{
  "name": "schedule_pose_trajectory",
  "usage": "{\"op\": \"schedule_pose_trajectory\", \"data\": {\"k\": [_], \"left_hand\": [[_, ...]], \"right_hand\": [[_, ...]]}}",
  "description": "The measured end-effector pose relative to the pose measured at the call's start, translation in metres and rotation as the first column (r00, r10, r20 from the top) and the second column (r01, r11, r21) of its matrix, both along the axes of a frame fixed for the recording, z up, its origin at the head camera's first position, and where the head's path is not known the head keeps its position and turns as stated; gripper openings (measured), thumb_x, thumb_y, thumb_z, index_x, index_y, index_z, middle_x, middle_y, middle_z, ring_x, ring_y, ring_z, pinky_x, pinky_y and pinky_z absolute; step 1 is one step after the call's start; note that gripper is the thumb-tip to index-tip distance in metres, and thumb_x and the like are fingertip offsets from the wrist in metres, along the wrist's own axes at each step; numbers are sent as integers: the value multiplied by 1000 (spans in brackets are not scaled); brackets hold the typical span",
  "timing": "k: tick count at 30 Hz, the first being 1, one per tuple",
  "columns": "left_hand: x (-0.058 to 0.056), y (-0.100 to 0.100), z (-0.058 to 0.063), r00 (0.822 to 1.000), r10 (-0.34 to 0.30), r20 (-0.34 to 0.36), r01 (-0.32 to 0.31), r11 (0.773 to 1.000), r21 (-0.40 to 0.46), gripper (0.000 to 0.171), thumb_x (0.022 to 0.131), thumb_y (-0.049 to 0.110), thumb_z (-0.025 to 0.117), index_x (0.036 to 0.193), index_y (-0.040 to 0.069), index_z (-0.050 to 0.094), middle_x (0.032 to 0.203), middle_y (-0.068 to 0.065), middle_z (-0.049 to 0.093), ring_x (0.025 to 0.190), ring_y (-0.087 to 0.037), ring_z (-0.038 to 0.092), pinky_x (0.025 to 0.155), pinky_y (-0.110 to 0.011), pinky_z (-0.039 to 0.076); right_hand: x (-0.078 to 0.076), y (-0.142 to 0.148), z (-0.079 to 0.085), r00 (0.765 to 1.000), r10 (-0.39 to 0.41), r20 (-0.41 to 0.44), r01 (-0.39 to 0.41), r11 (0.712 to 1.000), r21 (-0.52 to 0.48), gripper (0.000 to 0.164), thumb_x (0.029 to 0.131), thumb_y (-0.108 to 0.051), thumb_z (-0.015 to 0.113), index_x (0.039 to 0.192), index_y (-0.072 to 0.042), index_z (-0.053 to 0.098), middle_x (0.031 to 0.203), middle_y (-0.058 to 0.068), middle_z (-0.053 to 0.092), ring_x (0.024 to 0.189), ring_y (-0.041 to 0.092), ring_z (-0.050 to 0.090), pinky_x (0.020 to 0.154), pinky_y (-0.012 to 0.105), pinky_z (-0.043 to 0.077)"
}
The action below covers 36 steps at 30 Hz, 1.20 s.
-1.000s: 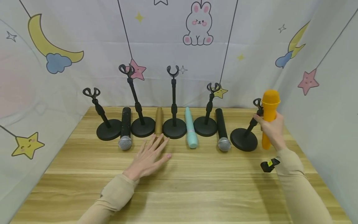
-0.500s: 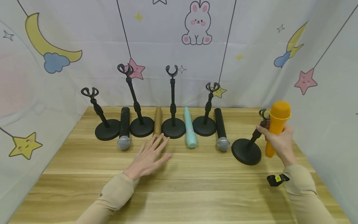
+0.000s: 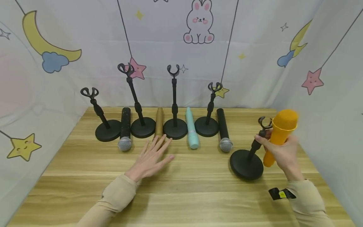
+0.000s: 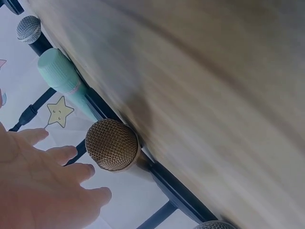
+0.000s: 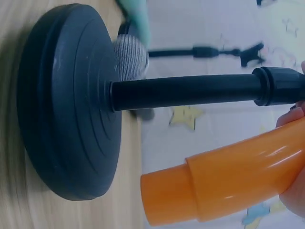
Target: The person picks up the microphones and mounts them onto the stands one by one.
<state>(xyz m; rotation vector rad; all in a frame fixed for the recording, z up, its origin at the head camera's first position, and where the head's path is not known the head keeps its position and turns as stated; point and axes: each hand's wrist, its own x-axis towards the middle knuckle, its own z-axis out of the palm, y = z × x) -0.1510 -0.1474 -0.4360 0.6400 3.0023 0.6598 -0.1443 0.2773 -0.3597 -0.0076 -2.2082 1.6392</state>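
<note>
My right hand [image 3: 285, 154] grips an orange microphone [image 3: 284, 121], head up and tilted. The thumb and fingers of that same hand also hold the pole of a short black microphone stand [image 3: 246, 165]. In the right wrist view, the microphone's smooth orange handle [image 5: 238, 171] runs beside the pole, and the round base [image 5: 71, 105] is close to the tabletop. My left hand [image 3: 148, 160] is spread flat, fingers straight, with its fingertips overlapping the near end of a gold microphone [image 3: 159, 119]. The gold mesh head [image 4: 112, 145] shows in the left wrist view, just past those fingers.
Black microphone stands line the back, including a left one [image 3: 107, 130], a tall one [image 3: 143, 127], a middle one [image 3: 175, 129] and a shorter one [image 3: 206, 126]. Between them lie black microphones [image 3: 125, 126] [image 3: 222, 123] and a mint one [image 3: 191, 126]. A printed curtain [image 3: 158, 41] hangs behind.
My right hand has brought the orange microphone and the short stand nearer to me, away from the back row. The left hand stays where it was.
</note>
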Motion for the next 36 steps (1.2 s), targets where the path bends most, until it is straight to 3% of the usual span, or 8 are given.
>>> {"op": "schedule_pose_trajectory", "data": {"k": [9, 17, 24, 32, 36], "left_hand": [[2, 2, 2, 1000, -6, -1, 6, 1000, 16, 70, 102, 54, 47, 161, 25, 24, 170, -8, 18, 158, -37, 12, 124, -65, 7], [4, 0, 2, 1000, 1, 29, -2, 999, 36, 70, 102, 54, 47, 161, 24, 23, 170, -7, 16, 158, -35, 9, 124, -66, 6], [5, 1, 2, 1000, -4, 13, 4, 999, 35, 70, 102, 54, 47, 161, 24, 24, 170, -7, 17, 158, -36, 11, 124, -65, 7], [2, 16, 7, 998, -58, 9, 58, 997, 49, 71, 103, 55, 45, 162, 27, 18, 171, -7, 15, 158, -35, 11, 126, -62, 7], [1, 28, 11, 996, -84, 28, 82, 994, 75, 70, 104, 54, 44, 163, 29, 16, 171, -4, 12, 159, -33, 9, 126, -61, 5]], "right_hand": [[3, -48, -1, 986, 165, 37, -166, 986, 27, 27, 82, -3, 82, 94, -10, 59, 78, -10, 65, 55, 13, 60, 54, 26, 54], [4, -87, -8, 973, 230, 6, -229, 972, -46, 28, 79, 2, 82, 93, -1, 58, 71, -5, 62, 51, 17, 59, 52, 28, 54], [-2, -113, -17, 959, 277, -54, -278, 961, -12, 26, 80, 1, 81, 95, 4, 60, 73, -6, 63, 53, 18, 62, 53, 30, 55], [-11, -134, -23, 955, 290, -60, -292, 956, -27, 24, 81, -1, 80, 96, 3, 62, 72, -7, 64, 55, 26, 65, 54, 31, 56], [-13, -132, -27, 943, 328, -66, -330, 943, -36, 23, 83, 0, 78, 99, 3, 62, 70, -9, 64, 55, 22, 62, 55, 29, 54]]}}
